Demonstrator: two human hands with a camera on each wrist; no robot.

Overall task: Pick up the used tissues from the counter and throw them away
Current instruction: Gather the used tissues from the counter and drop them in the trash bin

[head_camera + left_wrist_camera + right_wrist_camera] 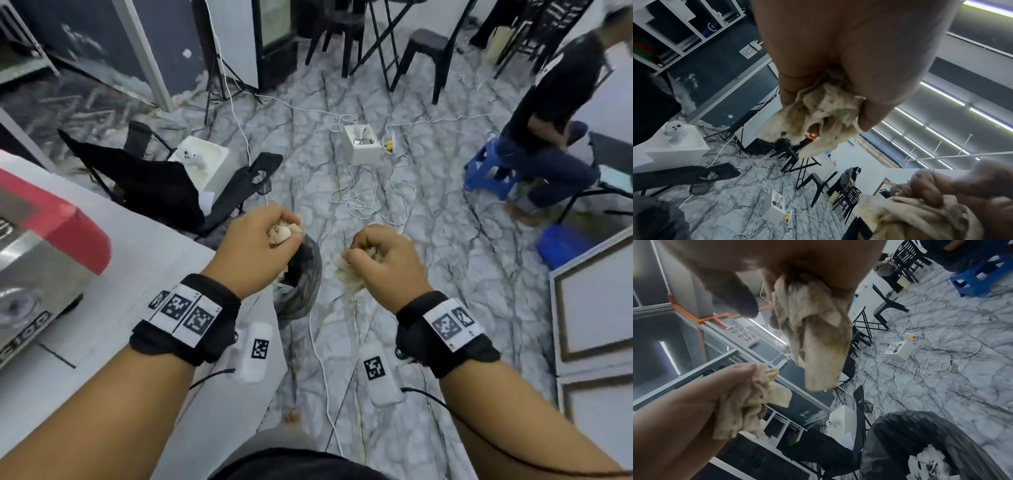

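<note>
Two hands were out over the floor in the head view, each clenched on a wad of stained tissue. The left hand point(255, 245) gripped its tissue point(279, 233) with the paper bulging out past the curled fingers, directly above the open mouth of a bin point(301, 274) lined with a dark bag. The right hand point(383, 258) held the other tissue point(346, 274), which trailed below and to the left of its knuckles, just right of the bin rim. A grey counter point(102, 308) lay left of the left wrist, and a person sat on a blue stool point(489, 171) far beyond the right fingers. From the left wrist, the left hand point(838, 56) had thumb and fingers closed round a crumpled tissue point(818, 116) that stuck out past the fingertips; lower right, blurred, the right hand point(941, 186) pinched its own tissue point(910, 217). From the right wrist, the right hand point(797, 264) clamped a long tissue point(822, 340) hanging down from the fingers, brown-smudged along its folds. The left hand point(684, 410) showed at lower left, fingers wrapped on its tissue point(748, 402). Below the hanging tissue sat the bin point(910, 434), white scraps visible inside its bag.
</note>
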